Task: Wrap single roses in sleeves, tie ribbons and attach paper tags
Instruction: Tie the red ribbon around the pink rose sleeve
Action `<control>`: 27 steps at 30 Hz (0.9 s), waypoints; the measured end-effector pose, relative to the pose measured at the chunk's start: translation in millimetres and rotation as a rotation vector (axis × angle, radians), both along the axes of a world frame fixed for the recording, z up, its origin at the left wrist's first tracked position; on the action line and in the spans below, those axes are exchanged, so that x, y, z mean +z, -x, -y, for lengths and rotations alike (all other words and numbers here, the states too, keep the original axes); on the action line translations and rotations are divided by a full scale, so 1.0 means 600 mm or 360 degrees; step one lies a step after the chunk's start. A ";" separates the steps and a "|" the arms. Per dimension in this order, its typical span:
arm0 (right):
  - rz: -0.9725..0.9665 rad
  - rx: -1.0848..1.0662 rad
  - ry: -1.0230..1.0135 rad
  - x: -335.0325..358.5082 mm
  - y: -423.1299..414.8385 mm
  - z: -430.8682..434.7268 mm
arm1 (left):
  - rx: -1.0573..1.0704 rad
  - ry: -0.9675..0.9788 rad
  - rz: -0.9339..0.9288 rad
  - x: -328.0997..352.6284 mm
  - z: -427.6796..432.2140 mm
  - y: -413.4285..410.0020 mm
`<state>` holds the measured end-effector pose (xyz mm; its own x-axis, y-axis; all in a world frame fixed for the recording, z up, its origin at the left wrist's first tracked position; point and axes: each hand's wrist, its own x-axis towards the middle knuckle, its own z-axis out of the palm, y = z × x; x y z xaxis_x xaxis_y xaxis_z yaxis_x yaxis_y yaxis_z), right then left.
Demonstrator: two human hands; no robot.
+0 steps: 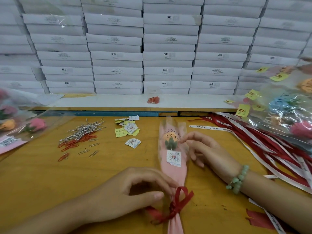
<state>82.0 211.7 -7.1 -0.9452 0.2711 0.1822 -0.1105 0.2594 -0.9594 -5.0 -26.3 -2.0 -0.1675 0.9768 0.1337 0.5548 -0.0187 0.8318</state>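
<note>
Head view: a pink sleeve (173, 174) holding an orange rose (169, 138) lies at the middle of the bench (42, 183), its tail reaching the front edge, with a paper tag (173, 157) on its front and a red ribbon (177, 205) tied in a bow near the tail. The left hand (133, 195) has thumb and fingers curled, pinching the sleeve just above the bow. The right hand (207, 149) rests beside the rose, fingers loose and apart, forefinger touching the sleeve's edge. Paper clips (79, 135) lie toward the left edge and loose ribbons (270, 149) toward the right

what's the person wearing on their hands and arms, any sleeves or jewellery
No gloves or rings show on the left hand or right hand, and both forearms are bare, with no sleeves in view. The right wrist carries a bracelet of pale green round beads.
</note>
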 end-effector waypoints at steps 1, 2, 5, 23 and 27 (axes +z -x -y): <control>-0.0002 -0.0052 -0.0040 0.000 -0.001 -0.001 | -0.0024 -0.0002 0.0066 0.003 0.001 -0.002; -0.0003 -0.0086 -0.0070 -0.001 -0.001 -0.002 | -0.0050 -0.0002 0.0131 0.005 0.002 -0.005; 0.0001 -0.0137 -0.0136 -0.003 -0.001 -0.004 | -0.0144 0.0016 0.0254 0.013 0.003 -0.008; 0.0146 -0.0144 -0.0404 -0.010 0.004 -0.003 | 0.0722 -0.0130 -0.0481 0.021 0.009 0.084; 0.0162 -0.0112 -0.0413 -0.011 0.006 -0.002 | 0.0718 0.0271 -0.1121 -0.011 0.023 0.134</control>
<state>78.4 212.7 -13.6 -0.9427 0.2932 0.1592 0.0098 0.5013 -0.8652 -85.6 -40.3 -8.9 -0.4783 0.8527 0.2099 0.8679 0.4226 0.2610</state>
